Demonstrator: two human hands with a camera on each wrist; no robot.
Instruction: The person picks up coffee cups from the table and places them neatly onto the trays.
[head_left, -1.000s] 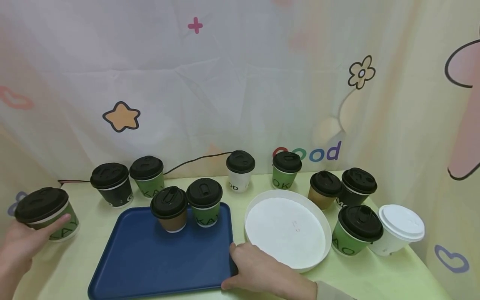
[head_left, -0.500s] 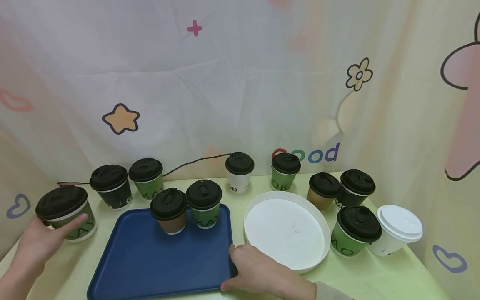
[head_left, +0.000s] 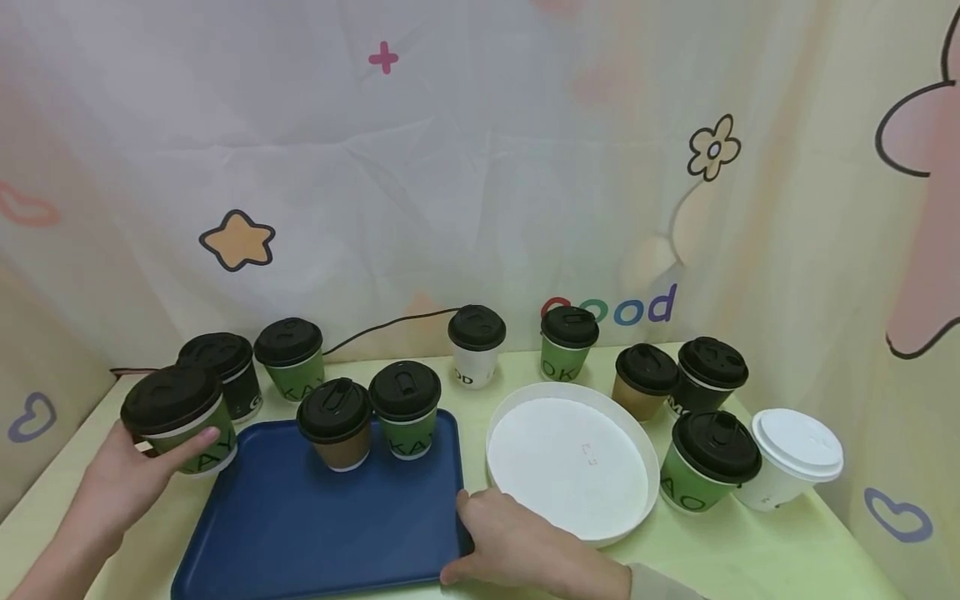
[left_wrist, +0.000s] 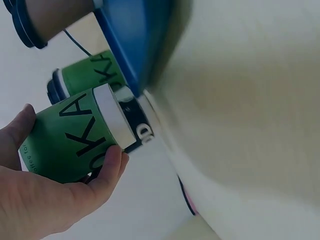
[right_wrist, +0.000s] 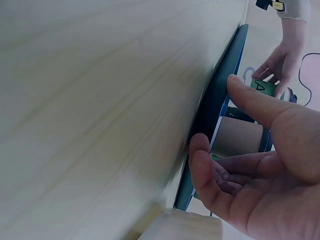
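Observation:
My left hand [head_left: 123, 487] grips a green paper coffee cup [head_left: 202, 454] with a black lid, thumb and fingers around its side. This cup is at the tray's left edge, and in the left wrist view the green cup [left_wrist: 70, 135] appears raised off the table. With my right hand [head_left: 517, 537] I hold the near right corner of a blue tray [head_left: 322, 525]; the right wrist view shows thumb and fingers about the tray's rim [right_wrist: 212, 100]. Toward the tray's back stand a brown cup [head_left: 345, 450] and a smaller green cup [head_left: 408, 437], both black-lidded.
A round white tray [head_left: 570, 467] lies right of my right hand. Behind the blue tray are a black cup [head_left: 242, 396], a green cup [head_left: 296, 375] and a white cup [head_left: 475, 367]. Several more lidded cups, including a white-lidded cup [head_left: 780, 487], line the back and right.
My left hand has carried the green cup rightward from the far left to the tray's left edge. It now partly covers the black cup behind. The right hand stays on the tray.

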